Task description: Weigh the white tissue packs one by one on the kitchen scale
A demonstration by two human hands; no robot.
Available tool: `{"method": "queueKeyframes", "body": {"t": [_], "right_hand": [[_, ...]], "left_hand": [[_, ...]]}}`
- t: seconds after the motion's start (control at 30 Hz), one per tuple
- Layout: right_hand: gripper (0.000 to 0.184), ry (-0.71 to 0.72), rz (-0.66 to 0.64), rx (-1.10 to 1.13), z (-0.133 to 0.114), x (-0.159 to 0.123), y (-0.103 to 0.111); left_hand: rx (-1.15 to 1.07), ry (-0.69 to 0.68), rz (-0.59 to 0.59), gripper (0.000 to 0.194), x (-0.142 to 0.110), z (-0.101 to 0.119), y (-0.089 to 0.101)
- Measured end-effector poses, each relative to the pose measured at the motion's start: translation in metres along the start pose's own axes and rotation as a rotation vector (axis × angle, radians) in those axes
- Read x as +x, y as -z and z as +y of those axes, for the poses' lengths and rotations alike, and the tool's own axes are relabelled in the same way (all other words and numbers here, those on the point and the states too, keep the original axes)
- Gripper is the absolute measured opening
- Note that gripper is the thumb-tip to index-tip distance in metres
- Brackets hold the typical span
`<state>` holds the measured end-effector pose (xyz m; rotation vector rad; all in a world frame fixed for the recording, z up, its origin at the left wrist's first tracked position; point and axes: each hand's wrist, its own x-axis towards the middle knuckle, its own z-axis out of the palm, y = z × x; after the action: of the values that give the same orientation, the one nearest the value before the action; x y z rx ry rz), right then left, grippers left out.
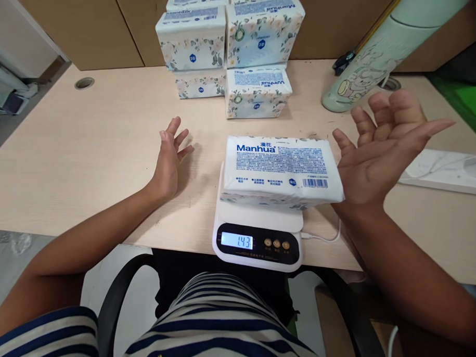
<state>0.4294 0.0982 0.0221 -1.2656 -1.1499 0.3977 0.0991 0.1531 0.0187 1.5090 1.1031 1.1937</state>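
A tissue pack (281,167) with blue Manhua print lies flat on a white kitchen scale (260,219), covering most of its platform. The lit display (237,241) appears to read 1.43. To the left of the scale, my left hand (170,163) rests on its edge upon the table, holding nothing, with its fingers apart. On the other side, my right hand (379,152) is raised with the palm turned up and fingers spread. It is close beside the pack's right end; whether they touch I cannot tell.
Several more tissue packs (258,93) are stacked at the back of the table (106,137), against a brown panel. A pale green bottle (367,63) stands behind my right hand. At the right lies a white power strip (437,172), and a cable (324,238) runs from the scale.
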Motion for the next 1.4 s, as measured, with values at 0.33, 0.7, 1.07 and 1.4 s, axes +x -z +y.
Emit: {"method": "queueKeyframes", "body": {"t": [0.33, 0.7, 1.07, 1.4], "right_hand": [[0.075, -0.031, -0.04, -0.02, 0.007, 0.011, 0.015], [0.083, -0.032, -0.386, -0.139, -0.014, 0.011, 0.031], [0.106, 0.141, -0.847, -0.474, -0.05, -0.015, -0.002], [0.076, 0.115, -0.419, -0.645, -0.05, 0.111, -0.067]], "left_hand": [[0.007, 0.001, 0.003, 0.09, 0.0, -0.002, 0.002], [0.028, -0.073, 0.0, 0.09, -0.01, -0.005, 0.006], [0.409, -0.586, -0.544, 0.104, -0.02, 0.019, -0.007], [0.341, -0.397, -0.093, 0.08, 0.125, 0.072, -0.052]]}}
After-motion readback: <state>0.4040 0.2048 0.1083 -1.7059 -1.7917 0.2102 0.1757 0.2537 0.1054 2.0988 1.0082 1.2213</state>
